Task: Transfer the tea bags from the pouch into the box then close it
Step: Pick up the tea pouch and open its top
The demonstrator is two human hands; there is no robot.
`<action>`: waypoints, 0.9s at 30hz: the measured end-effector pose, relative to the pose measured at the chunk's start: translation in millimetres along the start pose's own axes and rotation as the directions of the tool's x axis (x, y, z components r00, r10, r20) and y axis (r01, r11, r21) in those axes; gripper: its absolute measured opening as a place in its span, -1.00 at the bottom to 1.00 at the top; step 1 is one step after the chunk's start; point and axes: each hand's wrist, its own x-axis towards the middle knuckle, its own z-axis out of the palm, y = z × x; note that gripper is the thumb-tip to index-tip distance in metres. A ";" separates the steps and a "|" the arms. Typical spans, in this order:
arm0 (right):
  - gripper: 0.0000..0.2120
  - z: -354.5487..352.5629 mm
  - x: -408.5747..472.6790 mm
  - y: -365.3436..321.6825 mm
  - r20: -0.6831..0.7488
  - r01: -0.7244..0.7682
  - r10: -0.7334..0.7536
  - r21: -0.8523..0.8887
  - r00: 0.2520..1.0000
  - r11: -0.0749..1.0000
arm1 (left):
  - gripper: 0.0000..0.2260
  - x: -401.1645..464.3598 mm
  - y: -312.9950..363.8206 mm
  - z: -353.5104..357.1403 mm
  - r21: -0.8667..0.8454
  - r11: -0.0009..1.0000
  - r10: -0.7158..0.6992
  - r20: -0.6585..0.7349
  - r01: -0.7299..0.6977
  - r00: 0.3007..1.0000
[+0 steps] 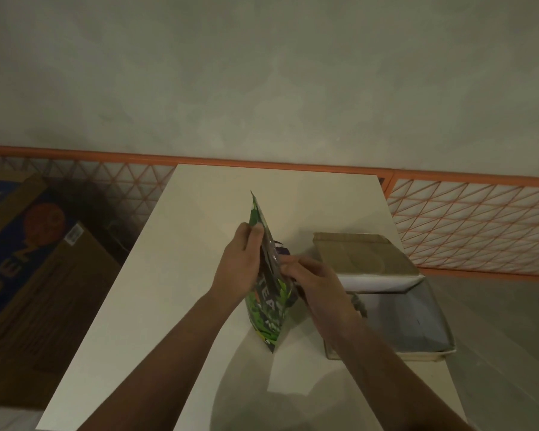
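Note:
A green printed tea pouch (266, 309) stands upright on the white table (168, 306), its mouth open at the top. My left hand (241, 262) grips the pouch's left edge near the opening. My right hand (315, 283) has its fingers curled at the pouch's mouth, where a small purple and white tea bag (281, 247) peeks out; what the fingers hold is partly hidden. To the right lies the open box (417, 318), its brown lid (355, 255) folded back toward the wall.
A large brown carton (28, 275) with blue print sits on the floor left of the table. An orange lattice rail (473, 222) runs along the wall behind. The box hangs slightly over the table's right edge.

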 end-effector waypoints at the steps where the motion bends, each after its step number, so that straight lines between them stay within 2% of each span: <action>1: -0.81 0.5 -0.2 -0.5 -0.005 0.012 -0.012 -0.030 1.000 0.999 | -0.70 1.8 1.1 -1.1 0.031 0.999 0.030 0.018 -0.031 0.999; 6: -0.89 10.1 8.3 -5.7 -0.064 0.145 -0.159 -0.193 0.985 0.971 | -0.70 3.5 1.6 -3.3 0.000 0.995 0.096 0.125 -0.096 0.988; 9: -0.83 11.2 10.7 -8.2 -0.065 0.209 -0.238 -0.299 0.969 0.931 | -0.67 3.5 -0.7 -3.0 -0.034 0.997 0.072 0.145 -0.068 0.987; 11: -0.82 8.3 10.5 -7.5 -0.091 0.188 -0.222 -0.291 0.971 0.938 | -0.68 2.3 -2.1 -3.4 -0.062 0.997 0.051 0.157 -0.042 0.986; 13: -0.84 5.5 10.9 -5.2 -0.124 0.118 -0.145 -0.201 0.982 0.972 | -0.69 -0.1 -4.1 -2.5 -0.100 0.995 0.036 0.173 -0.019 0.984; 15: -0.83 5.1 11.2 -3.1 -0.124 0.031 -0.041 -0.077 0.991 0.997 | -0.62 -3.1 -5.4 -1.2 -0.145 0.989 0.022 0.180 0.004 0.983; 17: -0.82 5.5 11.8 -1.8 -0.121 -0.002 -0.001 -0.030 0.993 1.000 | -0.50 -4.7 -6.5 -0.4 -0.194 0.980 -0.013 0.179 0.048 0.984; 18: -0.82 5.9 12.0 -1.5 -0.119 0.000 -0.003 -0.030 0.993 1.000 | -0.50 -4.7 -6.3 -0.1 -0.206 0.976 -0.031 0.179 0.068 0.983; 22: -0.83 6.9 11.5 -2.6 -0.119 0.062 -0.078 -0.139 0.990 0.988 | -0.79 7.3 0.1 0.1 -0.159 0.983 -0.073 0.130 0.094 0.989; 25: -0.84 6.7 10.9 -3.5 -0.100 0.089 -0.113 -0.217 0.989 0.972 | -0.74 18.7 6.0 0.4 -0.087 0.993 -0.074 0.063 0.079 0.995; 27: -0.85 6.0 11.8 -5.7 -0.114 0.095 -0.124 -0.233 0.986 0.968 | -0.70 21.9 7.3 0.0 -0.041 0.999 -0.031 0.076 0.034 0.997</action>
